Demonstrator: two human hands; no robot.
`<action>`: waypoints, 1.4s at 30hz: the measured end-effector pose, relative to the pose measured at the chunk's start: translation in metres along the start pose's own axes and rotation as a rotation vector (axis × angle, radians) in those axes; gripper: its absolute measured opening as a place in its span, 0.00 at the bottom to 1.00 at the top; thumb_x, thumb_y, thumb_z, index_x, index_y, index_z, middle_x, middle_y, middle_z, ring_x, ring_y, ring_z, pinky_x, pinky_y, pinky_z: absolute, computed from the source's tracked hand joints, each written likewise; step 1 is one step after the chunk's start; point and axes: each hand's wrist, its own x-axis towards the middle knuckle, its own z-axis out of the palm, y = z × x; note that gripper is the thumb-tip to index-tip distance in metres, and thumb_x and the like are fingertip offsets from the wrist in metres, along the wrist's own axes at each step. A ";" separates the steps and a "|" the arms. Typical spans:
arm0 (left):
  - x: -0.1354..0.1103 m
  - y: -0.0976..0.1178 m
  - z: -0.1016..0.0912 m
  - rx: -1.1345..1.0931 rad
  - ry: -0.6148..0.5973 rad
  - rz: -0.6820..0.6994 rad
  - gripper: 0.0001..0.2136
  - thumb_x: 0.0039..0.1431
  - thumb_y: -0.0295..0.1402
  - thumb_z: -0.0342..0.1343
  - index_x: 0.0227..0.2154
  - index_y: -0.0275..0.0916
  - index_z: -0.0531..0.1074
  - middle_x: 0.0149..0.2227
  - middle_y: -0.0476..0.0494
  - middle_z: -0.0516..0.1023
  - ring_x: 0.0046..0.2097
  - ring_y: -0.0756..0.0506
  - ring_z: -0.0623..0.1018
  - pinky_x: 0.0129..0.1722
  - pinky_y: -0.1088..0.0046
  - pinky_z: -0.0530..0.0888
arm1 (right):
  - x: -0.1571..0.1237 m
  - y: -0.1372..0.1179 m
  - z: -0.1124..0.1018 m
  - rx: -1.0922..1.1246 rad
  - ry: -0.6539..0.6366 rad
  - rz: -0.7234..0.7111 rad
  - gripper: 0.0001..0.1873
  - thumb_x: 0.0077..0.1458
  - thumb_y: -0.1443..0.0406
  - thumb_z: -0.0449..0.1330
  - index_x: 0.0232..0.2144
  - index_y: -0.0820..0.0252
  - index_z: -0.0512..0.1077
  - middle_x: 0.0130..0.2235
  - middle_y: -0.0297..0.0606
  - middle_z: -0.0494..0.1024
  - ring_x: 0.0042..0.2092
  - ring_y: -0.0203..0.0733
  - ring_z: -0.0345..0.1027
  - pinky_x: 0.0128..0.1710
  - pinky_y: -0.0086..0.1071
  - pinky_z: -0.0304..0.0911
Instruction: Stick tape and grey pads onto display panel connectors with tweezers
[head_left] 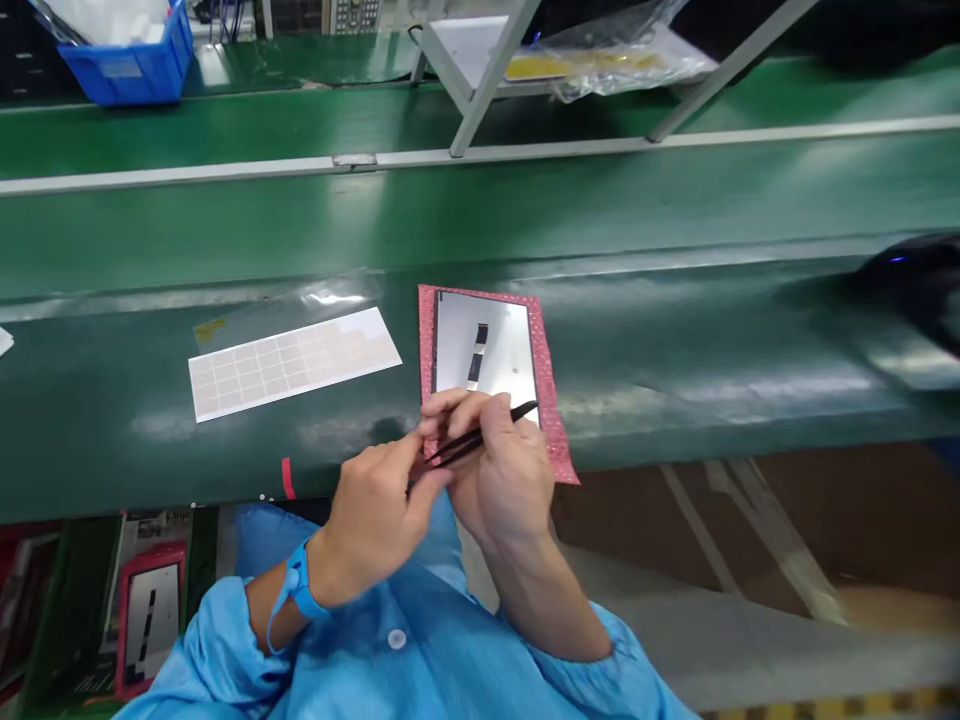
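Note:
My right hand (501, 470) grips black tweezers (480, 438) like a pen, tips pointing left toward my left hand. My left hand (379, 515) is pinched at the tweezers' tips, fingers pressed together; what it holds is too small to make out. Both hands hover over the near end of a grey display panel (491, 345) with a black flex strip, which lies on a pink bubble-wrap bag (551, 400) at the green bench's front edge. A white sheet of small square stickers (292, 362) lies to the left of the panel. A blue wrist strap (300, 590) circles my left wrist.
A clear plastic film (300, 300) lies behind the sticker sheet. A blue bin (131, 50) stands at the far left and a metal frame with plastic bags (600, 60) at the back. A dark blurred object (915, 280) is at the right. More panels in pink bags (150, 610) sit below the bench, left.

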 end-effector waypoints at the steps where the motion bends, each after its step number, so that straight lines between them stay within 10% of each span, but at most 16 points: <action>1: -0.001 -0.002 -0.006 0.011 0.020 -0.027 0.07 0.75 0.35 0.59 0.46 0.39 0.80 0.41 0.44 0.87 0.41 0.42 0.85 0.43 0.65 0.80 | 0.000 0.004 0.010 0.021 -0.012 -0.003 0.29 0.68 0.43 0.66 0.24 0.55 0.73 0.38 0.40 0.80 0.35 0.42 0.74 0.38 0.35 0.73; 9: 0.010 -0.027 -0.049 0.094 0.029 0.008 0.11 0.77 0.36 0.54 0.40 0.39 0.79 0.36 0.45 0.84 0.38 0.44 0.82 0.41 0.66 0.77 | 0.026 0.009 0.001 -0.327 -0.379 -0.019 0.17 0.65 0.47 0.71 0.38 0.53 0.82 0.39 0.37 0.81 0.39 0.43 0.76 0.40 0.33 0.74; 13: 0.027 -0.061 -0.078 0.348 -0.036 0.038 0.15 0.79 0.41 0.51 0.53 0.37 0.78 0.51 0.38 0.85 0.54 0.40 0.82 0.58 0.61 0.77 | 0.056 0.006 0.001 -0.374 -0.340 -0.060 0.13 0.64 0.53 0.73 0.39 0.54 0.82 0.37 0.37 0.83 0.38 0.45 0.79 0.39 0.36 0.77; 19: 0.011 -0.116 -0.111 0.697 -0.062 -0.094 0.20 0.77 0.36 0.52 0.65 0.32 0.73 0.70 0.33 0.73 0.72 0.31 0.69 0.71 0.49 0.67 | 0.117 0.059 0.096 -0.189 -0.293 -0.064 0.09 0.60 0.63 0.71 0.39 0.56 0.74 0.36 0.37 0.83 0.36 0.42 0.81 0.35 0.34 0.78; 26: 0.038 -0.149 -0.152 0.759 0.126 -0.256 0.18 0.79 0.34 0.46 0.62 0.36 0.76 0.53 0.34 0.79 0.54 0.38 0.76 0.56 0.59 0.75 | 0.171 0.145 0.197 -0.209 -0.409 0.081 0.07 0.59 0.71 0.63 0.35 0.55 0.68 0.29 0.30 0.80 0.28 0.36 0.75 0.26 0.26 0.68; 42: 0.054 -0.177 -0.160 0.672 0.130 -0.371 0.20 0.74 0.36 0.58 0.65 0.39 0.73 0.50 0.37 0.72 0.51 0.37 0.71 0.51 0.60 0.74 | 0.179 0.170 0.180 -0.341 -0.461 0.003 0.08 0.59 0.65 0.66 0.39 0.55 0.70 0.34 0.33 0.82 0.32 0.38 0.78 0.26 0.26 0.71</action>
